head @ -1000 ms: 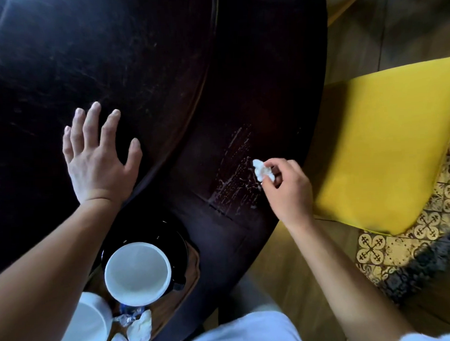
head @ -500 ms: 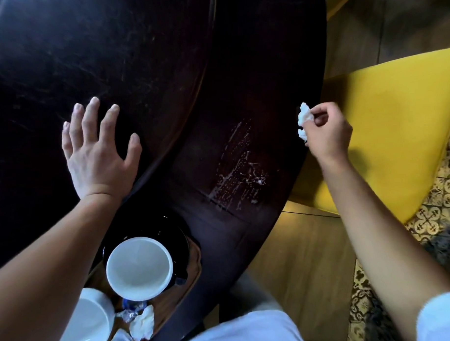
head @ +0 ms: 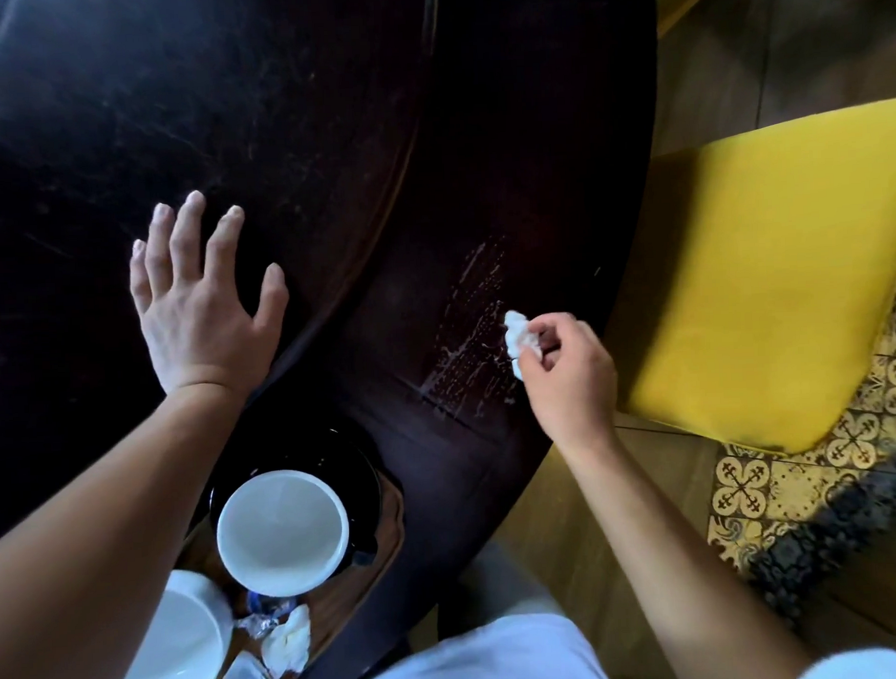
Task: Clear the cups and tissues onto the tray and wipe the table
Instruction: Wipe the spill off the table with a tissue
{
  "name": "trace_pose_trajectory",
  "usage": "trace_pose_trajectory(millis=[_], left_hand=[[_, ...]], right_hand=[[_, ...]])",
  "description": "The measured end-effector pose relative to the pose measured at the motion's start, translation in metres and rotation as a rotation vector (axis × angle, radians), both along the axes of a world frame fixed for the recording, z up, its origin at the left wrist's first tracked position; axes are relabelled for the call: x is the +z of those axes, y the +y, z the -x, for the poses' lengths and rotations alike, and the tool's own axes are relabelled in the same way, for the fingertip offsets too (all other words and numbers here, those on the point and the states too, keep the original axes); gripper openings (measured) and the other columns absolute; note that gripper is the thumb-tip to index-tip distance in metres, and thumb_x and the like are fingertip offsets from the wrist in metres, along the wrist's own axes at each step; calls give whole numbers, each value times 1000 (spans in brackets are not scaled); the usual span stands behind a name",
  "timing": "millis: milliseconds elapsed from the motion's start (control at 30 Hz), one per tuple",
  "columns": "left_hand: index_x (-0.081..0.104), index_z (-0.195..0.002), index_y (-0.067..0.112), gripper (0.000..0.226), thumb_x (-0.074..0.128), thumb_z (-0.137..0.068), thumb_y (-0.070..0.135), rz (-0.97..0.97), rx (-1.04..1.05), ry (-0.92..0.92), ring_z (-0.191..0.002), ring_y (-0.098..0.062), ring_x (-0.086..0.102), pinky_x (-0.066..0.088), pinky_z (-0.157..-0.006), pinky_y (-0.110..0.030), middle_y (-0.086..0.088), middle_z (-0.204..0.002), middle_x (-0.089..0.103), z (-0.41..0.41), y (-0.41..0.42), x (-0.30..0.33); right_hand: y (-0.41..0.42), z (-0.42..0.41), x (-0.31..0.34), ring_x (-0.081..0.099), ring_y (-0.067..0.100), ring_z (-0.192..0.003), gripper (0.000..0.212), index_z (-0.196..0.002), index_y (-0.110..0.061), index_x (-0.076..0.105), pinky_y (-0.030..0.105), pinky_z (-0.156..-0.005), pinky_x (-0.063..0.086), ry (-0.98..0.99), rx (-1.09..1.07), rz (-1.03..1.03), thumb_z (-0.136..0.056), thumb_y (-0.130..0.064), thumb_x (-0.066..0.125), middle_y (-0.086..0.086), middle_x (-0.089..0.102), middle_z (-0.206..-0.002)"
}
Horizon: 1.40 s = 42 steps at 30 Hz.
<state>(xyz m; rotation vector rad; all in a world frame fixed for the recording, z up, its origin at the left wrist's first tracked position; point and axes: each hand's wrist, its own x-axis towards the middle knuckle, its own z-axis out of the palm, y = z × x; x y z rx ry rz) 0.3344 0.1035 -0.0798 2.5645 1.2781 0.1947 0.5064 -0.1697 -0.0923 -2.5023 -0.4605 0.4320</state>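
My right hand [head: 569, 375] pinches a small crumpled white tissue [head: 518, 337] and presses it on the dark round table [head: 275, 116] beside a patch of whitish wet streaks [head: 466, 349]. My left hand [head: 201, 307] lies flat on the table with its fingers spread. At the lower left a wooden tray [head: 373, 585] holds a white cup [head: 282, 533] on a black saucer [head: 338, 460], a second white cup [head: 167, 648] partly hidden by my left forearm, and crumpled tissues and wrappers [head: 284, 644].
A yellow chair cushion [head: 769, 277] stands close to the table's right edge. Below it lie a patterned yellow rug [head: 796, 489] and wooden floor [head: 569, 538]. My white clothing [head: 487, 658] shows at the bottom.
My right hand swung with the tissue out past the table's right edge, then came back down onto the streaked patch. My left hand stayed flat in place.
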Motion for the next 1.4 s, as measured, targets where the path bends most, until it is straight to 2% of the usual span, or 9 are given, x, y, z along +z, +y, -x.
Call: trace_pose_trajectory(millis=[100, 200, 267, 400, 567, 733, 967, 1167, 1400], left_hand=[[39, -154, 25, 61, 45, -98, 51, 4, 2, -3, -157, -25, 9, 2, -127, -45, -1, -168, 21, 0, 0, 0], [39, -154, 25, 61, 46, -99, 50, 3, 2, -6, -157, -26, 9, 2, -127, -45, -1, -168, 21, 0, 1, 0], [39, -154, 25, 61, 46, -99, 50, -2, 0, -4, -157, -26, 10, 3, -127, -46, -1, -168, 22, 0, 1, 0], [39, -154, 25, 61, 46, -99, 50, -6, 2, -3, -157, -26, 11, 4, -127, -46, -1, -168, 22, 0, 1, -1], [39, -154, 25, 60, 47, -100, 49, -8, -2, -7, -157, -27, 11, 3, -127, -45, -1, -168, 22, 1, 1, -2], [39, -154, 25, 60, 48, -100, 48, -9, -2, -5, -157, -27, 11, 3, -127, -45, -1, -168, 22, 1, 1, -2], [39, -154, 25, 61, 46, -100, 50, -11, -4, -7, -157, -25, 10, 2, -127, -44, 0, -169, 21, 2, 2, -3], [39, -155, 25, 61, 45, -99, 51, -8, -4, 3, -157, -26, 10, 3, -127, -45, -1, -169, 21, 1, 2, -2], [39, -154, 25, 61, 45, -99, 51, -8, -3, -1, -157, -25, 10, 3, -127, -45, 0, -168, 22, 1, 2, -2]], right_hand=[[-4, -2, 3, 63, 11, -70, 19, -99, -26, 70, 34, -68, 55, -17, 30, -83, -84, -15, 71, -5, 65, -94], [-12, -40, 7, 57, 2, -66, 19, -103, -21, 71, 18, -68, 48, -169, -123, -114, -86, -14, 68, 1, 65, -97], [-17, -56, 3, 59, 7, -68, 23, -104, -22, 71, 23, -70, 49, -166, -137, -50, -83, -13, 67, 0, 65, -99], [-17, -24, -4, 66, 24, -82, 30, -108, -23, 70, 35, -71, 53, -104, 58, 36, -80, -11, 70, 0, 65, -106], [-19, 43, 1, 66, 20, -93, 33, -111, -18, 68, 33, -79, 54, -37, 299, -33, -81, -5, 71, -1, 62, -110], [-10, -10, 2, 63, 23, -88, 31, -107, -17, 71, 31, -78, 47, -148, 93, -102, -78, -7, 69, 5, 66, -103], [-9, -126, -10, 63, 27, -90, 29, -106, -16, 70, 27, -76, 41, -274, -93, 11, -79, -15, 59, 8, 69, -100], [-21, -49, -14, 61, 22, -83, 26, -102, -19, 70, 23, -69, 37, -192, 22, 43, -79, -8, 71, 4, 65, -99], [-37, 44, -3, 66, 23, -91, 26, -104, -14, 69, 36, -79, 54, -139, 300, -56, -81, -2, 68, 3, 65, -103]])
